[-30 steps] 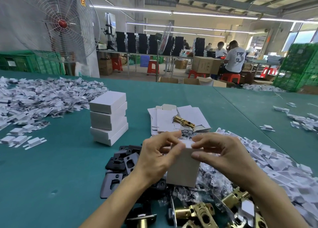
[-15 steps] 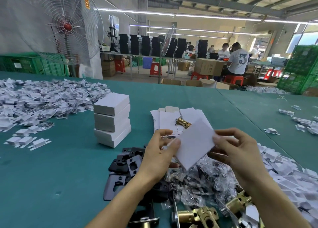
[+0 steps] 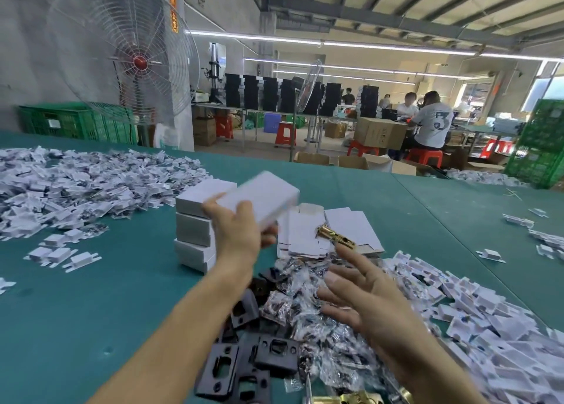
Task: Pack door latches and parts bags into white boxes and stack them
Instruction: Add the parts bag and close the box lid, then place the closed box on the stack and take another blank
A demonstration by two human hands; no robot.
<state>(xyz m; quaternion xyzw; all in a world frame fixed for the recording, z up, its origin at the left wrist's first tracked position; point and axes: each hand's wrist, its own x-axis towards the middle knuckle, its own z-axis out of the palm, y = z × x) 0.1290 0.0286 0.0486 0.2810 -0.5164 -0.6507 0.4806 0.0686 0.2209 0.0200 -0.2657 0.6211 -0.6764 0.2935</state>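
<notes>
My left hand [image 3: 241, 236] grips a closed white box [image 3: 262, 197], blurred, lifted beside the top of a stack of three white boxes [image 3: 195, 229] on the green table. My right hand [image 3: 363, 297] hovers open, fingers spread, over a heap of clear parts bags [image 3: 305, 306]. A brass door latch [image 3: 334, 237] lies on a pile of flat unfolded white boxes [image 3: 345, 229] just beyond. Black strike plates [image 3: 244, 364] lie near the front edge, and more brass latches [image 3: 348, 399] show at the bottom.
Heaps of white folded card inserts cover the table's left [image 3: 76, 184] and right [image 3: 488, 327]. A large standing fan [image 3: 128, 65] rises behind the table at left. Green crates [image 3: 76, 123] and seated people [image 3: 430, 123] are farther back.
Both hands held the white box over the bags before. Now my right hand has let go and dropped toward the bags, and my left hand has carried the box up and left to the stack.
</notes>
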